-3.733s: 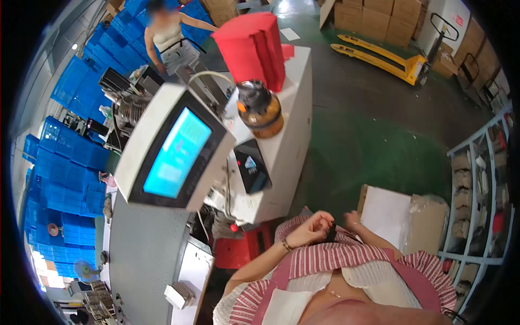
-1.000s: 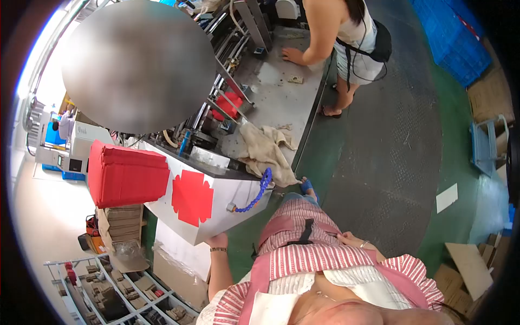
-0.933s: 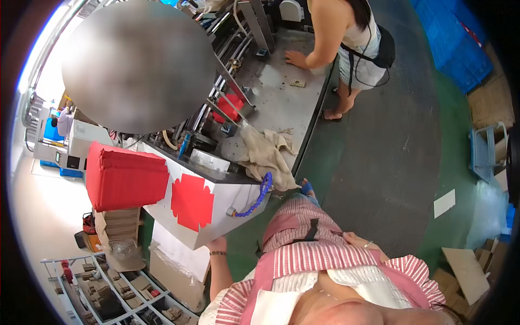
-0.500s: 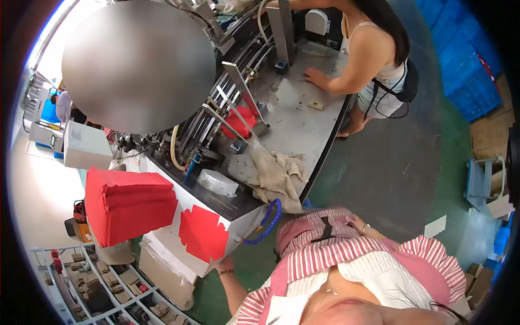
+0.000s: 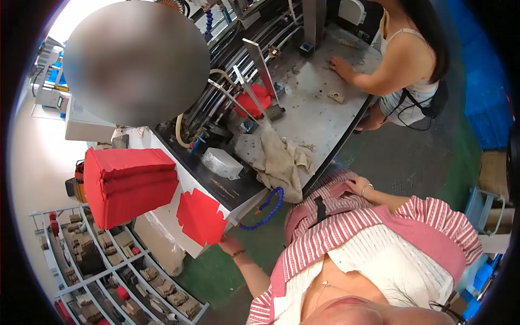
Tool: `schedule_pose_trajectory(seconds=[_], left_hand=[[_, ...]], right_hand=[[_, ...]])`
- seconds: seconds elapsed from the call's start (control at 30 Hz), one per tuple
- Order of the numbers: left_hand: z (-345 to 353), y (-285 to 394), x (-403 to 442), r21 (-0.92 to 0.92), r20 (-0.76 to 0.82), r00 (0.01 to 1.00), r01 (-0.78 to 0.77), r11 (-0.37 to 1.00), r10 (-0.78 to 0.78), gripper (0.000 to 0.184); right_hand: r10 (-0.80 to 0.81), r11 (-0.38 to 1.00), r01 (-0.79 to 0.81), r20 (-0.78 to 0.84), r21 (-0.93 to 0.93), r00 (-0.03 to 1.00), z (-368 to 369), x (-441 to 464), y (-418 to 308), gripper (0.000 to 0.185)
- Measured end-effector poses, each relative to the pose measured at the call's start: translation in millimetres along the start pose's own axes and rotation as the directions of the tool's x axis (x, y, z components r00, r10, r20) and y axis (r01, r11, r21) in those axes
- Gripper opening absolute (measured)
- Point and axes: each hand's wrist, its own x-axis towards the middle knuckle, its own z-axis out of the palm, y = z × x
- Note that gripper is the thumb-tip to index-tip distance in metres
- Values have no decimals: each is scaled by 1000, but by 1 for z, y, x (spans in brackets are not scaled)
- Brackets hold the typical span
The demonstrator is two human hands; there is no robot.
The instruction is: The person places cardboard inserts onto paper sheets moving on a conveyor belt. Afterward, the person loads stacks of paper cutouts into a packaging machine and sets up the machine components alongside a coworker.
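My left hand (image 5: 230, 244), with a bracelet at its wrist, is beside the front corner of the white-sided table. It is close to the lower edge of a flat red cut-out sheet (image 5: 201, 218); its fingers are mostly hidden, so I cannot tell whether they grip the sheet. Across my lap, my right hand (image 5: 358, 186) lies on the striped apron (image 5: 338, 230), fingers stretched out and nothing visible in them. A tall stack of red sheets (image 5: 130, 187) stands left of the single sheet.
A machine with a metal table (image 5: 303, 114) holds a beige cloth (image 5: 281, 162), a plastic-wrapped block (image 5: 222, 163) and red pieces (image 5: 253, 102). A blue coiled hose (image 5: 265, 212) hangs at its corner. Another person (image 5: 403, 59) rests a hand on the table. Shelving (image 5: 114, 268) stands lower left.
My view has shifted, so the machine and the other person sit further right. My right hand shows more fully on the apron. My left hand stays by the table corner.
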Motion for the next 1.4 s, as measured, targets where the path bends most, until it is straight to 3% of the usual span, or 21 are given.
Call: schedule_pose_trajectory(seconds=[0.03, 0.1, 0.17, 0.2, 0.23, 0.3, 0.33, 0.37, 0.43, 0.47, 0.57, 0.6, 0.63, 0.7, 0.83, 0.93, 1.0, 1.07, 1.13, 1.27, 1.4], left_hand=[[6, -11, -15, 79, -29, 990, -137, 987, 140, 48], [19, -33, -52, 202, -218, 968, -80, 976, 125, 37], [-17, -99, -58, 80, -79, 959, 279, 957, -273, 33], [1, -117, -81, 79, -81, 959, 276, 958, -270, 33], [20, -138, -110, 250, -140, 882, 472, 845, -451, 37], [47, -180, -156, 793, 156, 886, 151, 591, -436, 43], [55, -194, -171, 823, 558, 740, -436, 365, -374, 45], [75, -195, -175, 820, 561, 743, -437, 370, -365, 45], [108, -198, -177, 940, 252, 775, -54, 337, -580, 42], [115, -193, -176, 943, 322, 734, -195, 268, -598, 43], [138, -188, -179, 934, 338, 664, -148, 326, -667, 46], [143, -191, -178, 918, 335, 622, -47, 393, -708, 47], [147, -196, -176, 887, 332, 579, 77, 455, -745, 47], [151, -205, -173, 760, 326, 469, 386, 523, -821, 49], [158, -221, -163, 524, 374, 264, 731, 438, -889, 53], [172, -218, -156, 605, 446, 228, 636, 479, -866, 55], [183, -215, -153, 701, 495, 227, 466, 539, -839, 57], [193, -210, -151, 757, 550, 228, 270, 595, -803, 59], [203, -207, -149, 777, 598, 239, 64, 626, -765, 61], [226, -199, -146, 775, 592, 356, -496, 391, -723, 64], [260, -166, -161, 610, 548, 354, -789, 72, -758, 70]], right_hand=[[-20, 999, 21, -22, 37, 1000, -8, 11, 3, 41], [-33, 998, 33, -11, 57, 999, -32, 30, 6, 38], [-77, 997, 76, 18, 22, 997, -55, 43, 12, 36], [-85, 996, 85, 34, -11, 996, -68, 48, 15, 33], [-87, 996, 88, 36, -9, 996, -76, 56, 22, 33], [-46, 997, 42, 65, 65, 997, -88, 77, 45, 31], [-37, 996, 38, -10, 83, 999, -89, 88, 58, 29], [-47, 996, 48, -13, 81, 999, -88, 101, 74, 29], [171, 967, -175, 39, 183, 984, -77, 127, 118, 28], [87, 995, -88, 15, 46, 996, -67, 140, 148, 25], [254, 962, -272, 365, -1, 896, -8, 190, 284, 23], [-106, 994, 100, 249, 35, 963, -12, 188, 328, 22], [-449, 890, 454, 97, -33, 888, -18, 184, 369, 22], [-932, 362, 902, -101, -237, 348, -17, 176, 384, 22], [-921, 388, 889, -69, -243, 383, -25, 151, 379, 28], [-643, 764, 644, 42, -28, 765, -27, 137, 355, 32], [-133, 971, 81, 229, 223, 964, -37, 127, 310, 35], [178, 831, -353, 397, 429, 900, -60, 110, 239, 38], [262, 638, -534, 496, 554, 828, -86, 84, 168, 40], [322, 426, -660, 578, 618, 749, -124, 30, 71, 46], [285, 509, -641, 589, 575, 756, -149, -9, 62, 51]])
